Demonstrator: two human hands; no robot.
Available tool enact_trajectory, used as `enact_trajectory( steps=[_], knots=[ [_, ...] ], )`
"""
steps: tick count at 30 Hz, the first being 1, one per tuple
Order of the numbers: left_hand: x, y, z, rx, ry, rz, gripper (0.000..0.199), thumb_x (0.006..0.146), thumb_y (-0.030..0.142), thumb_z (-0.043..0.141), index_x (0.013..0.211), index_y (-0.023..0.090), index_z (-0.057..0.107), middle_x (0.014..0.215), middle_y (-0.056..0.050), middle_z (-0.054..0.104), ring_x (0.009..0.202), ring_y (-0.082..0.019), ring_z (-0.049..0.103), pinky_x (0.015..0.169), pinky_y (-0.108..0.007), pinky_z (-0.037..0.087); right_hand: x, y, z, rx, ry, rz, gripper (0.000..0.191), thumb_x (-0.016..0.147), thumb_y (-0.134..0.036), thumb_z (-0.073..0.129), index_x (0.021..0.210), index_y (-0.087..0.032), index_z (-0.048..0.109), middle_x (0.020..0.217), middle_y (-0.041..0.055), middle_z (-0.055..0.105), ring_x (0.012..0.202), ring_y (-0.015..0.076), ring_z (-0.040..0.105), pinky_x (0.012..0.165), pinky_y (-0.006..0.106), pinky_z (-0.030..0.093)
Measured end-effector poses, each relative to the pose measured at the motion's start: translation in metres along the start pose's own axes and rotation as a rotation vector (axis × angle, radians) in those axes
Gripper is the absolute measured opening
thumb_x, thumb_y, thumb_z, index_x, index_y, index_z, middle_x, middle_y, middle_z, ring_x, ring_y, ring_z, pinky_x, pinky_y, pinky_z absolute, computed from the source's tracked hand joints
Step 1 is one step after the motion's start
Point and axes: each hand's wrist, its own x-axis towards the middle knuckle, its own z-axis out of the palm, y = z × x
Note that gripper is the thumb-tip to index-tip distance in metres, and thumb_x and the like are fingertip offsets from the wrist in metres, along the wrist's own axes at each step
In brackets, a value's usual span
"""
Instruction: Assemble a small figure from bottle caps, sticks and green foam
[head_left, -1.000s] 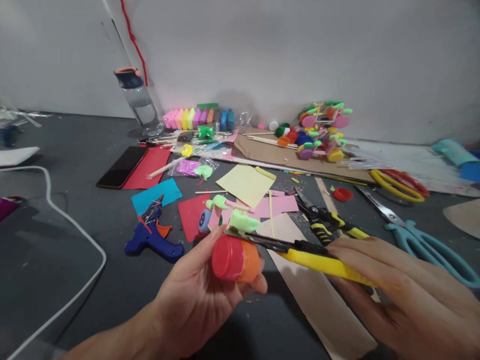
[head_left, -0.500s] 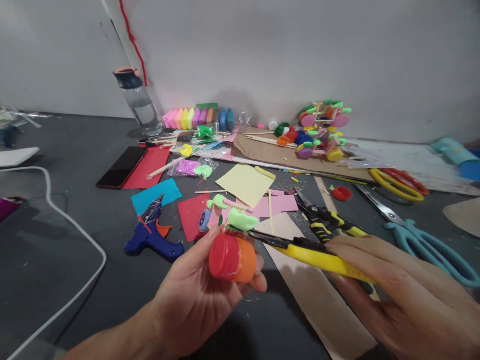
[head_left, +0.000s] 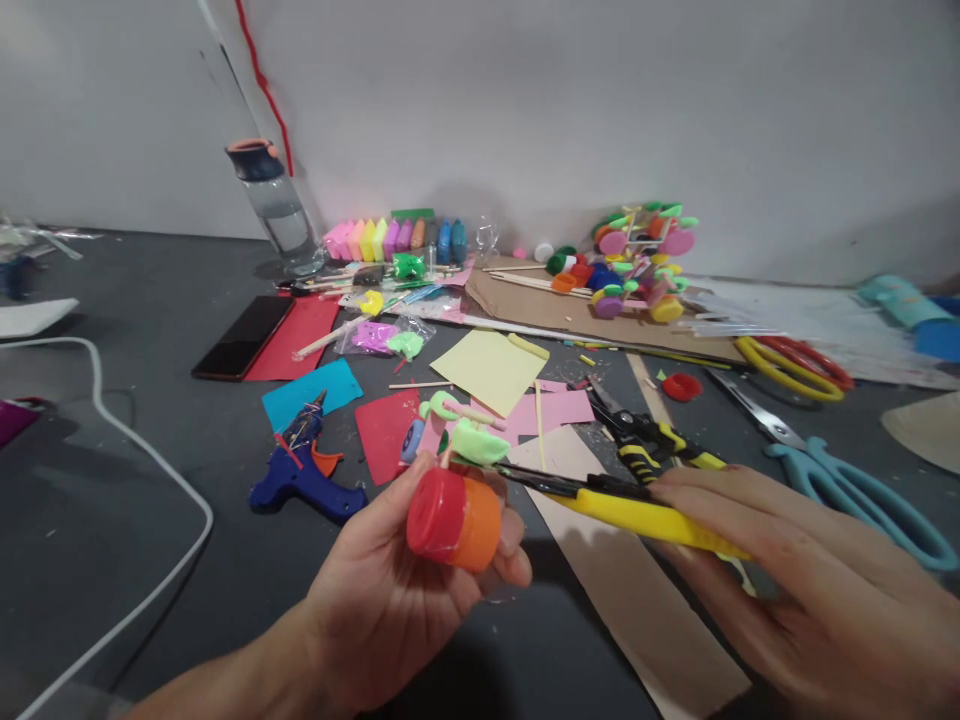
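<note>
My left hand [head_left: 405,590] holds a small craft piece [head_left: 454,520] made of a red and an orange cap, with light green clay [head_left: 477,442] and a stick on its far side. My right hand [head_left: 810,590] is wrapped round a yellow-and-black handled tool [head_left: 630,512]. The dark tip of that tool reaches the craft piece beside the green clay; whether its jaws grip anything is hidden. Below the tool lies a strip of brown cardboard [head_left: 637,600].
A blue glue gun [head_left: 307,485] lies left of my left hand. Teal-handled scissors [head_left: 847,485] and black-and-yellow pliers [head_left: 637,440] lie at the right. Farther back are a water bottle [head_left: 281,220], a phone [head_left: 244,337], coloured paper and a colourful stick model [head_left: 645,262].
The craft piece in my left hand has shifted slightly left and tilted a little. My right hand has barely moved and keeps hold of the tool.
</note>
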Motion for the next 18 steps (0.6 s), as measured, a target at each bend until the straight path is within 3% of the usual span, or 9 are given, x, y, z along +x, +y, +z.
enact_trajectory(
  steps=[11, 18],
  knots=[
    [-0.0005, -0.0009, 0.0043, -0.067, 0.091, 0.026, 0.026, 0.093, 0.024, 0.057, 0.087, 0.008, 0.076, 0.08, -0.01, 0.073, 0.071, -0.018, 0.071, 0.07, -0.028, 0.059, 0.0028, 0.0019, -0.0026, 0.047, -0.015, 0.022, 0.014, 0.097, -0.018, 0.047, 0.107, -0.019, 0.058, 0.092, 0.0107, 0.07, 0.086, 0.0183, 0.068, 0.074, 0.027, 0.054],
    [0.0013, -0.0014, 0.0062, -0.081, 0.086, 0.065, 0.018, 0.089, 0.02, 0.064, 0.083, 0.007, 0.076, 0.08, -0.01, 0.075, 0.069, -0.018, 0.072, 0.067, -0.03, 0.06, -0.005, 0.0007, -0.0079, 0.047, -0.043, 0.034, 0.018, 0.093, -0.019, 0.053, 0.109, -0.022, 0.061, 0.095, 0.0073, 0.073, 0.084, 0.0189, 0.071, 0.073, 0.028, 0.057]
  ],
)
